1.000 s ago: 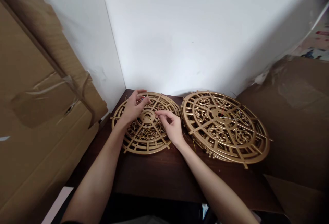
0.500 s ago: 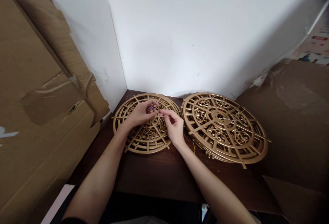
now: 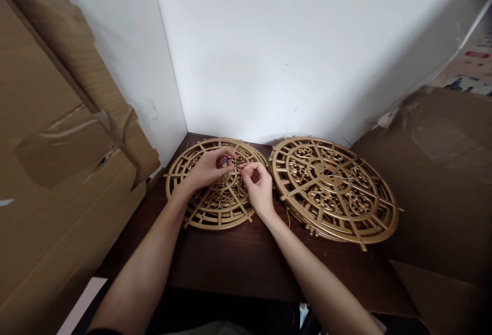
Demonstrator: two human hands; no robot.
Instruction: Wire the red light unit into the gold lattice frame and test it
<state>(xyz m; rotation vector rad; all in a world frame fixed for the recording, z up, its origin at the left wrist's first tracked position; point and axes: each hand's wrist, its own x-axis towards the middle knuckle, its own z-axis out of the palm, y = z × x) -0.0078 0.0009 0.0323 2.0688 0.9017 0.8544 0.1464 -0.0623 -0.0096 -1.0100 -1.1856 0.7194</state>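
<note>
Two gold openwork discs with scroll patterns lie side by side on a dark brown tabletop. My left hand (image 3: 209,169) is above the left gold disc (image 3: 220,220), its fingers curled round a small bundle of red and blue wires (image 3: 224,161). Just to its right, my right hand (image 3: 258,185) pinches at a thin strand near the disc's middle, too fine to make out well. Yellow wire shows on the disc below the hands. On the right gold disc (image 3: 307,194), thin wires (image 3: 342,173) in white, yellow and red come out of the centre hole.
A white panel (image 3: 269,58) rises behind the discs. Brown cardboard (image 3: 57,160) stands at the left, and more cardboard (image 3: 434,186) at the right. The dark tabletop (image 3: 234,258) reaches toward my body. A thin yellow wire (image 3: 289,218) hangs between the discs.
My right hand's fingers have curled in more tightly at the strand. The left hand keeps its hold on the wires. The whole view has shifted slightly.
</note>
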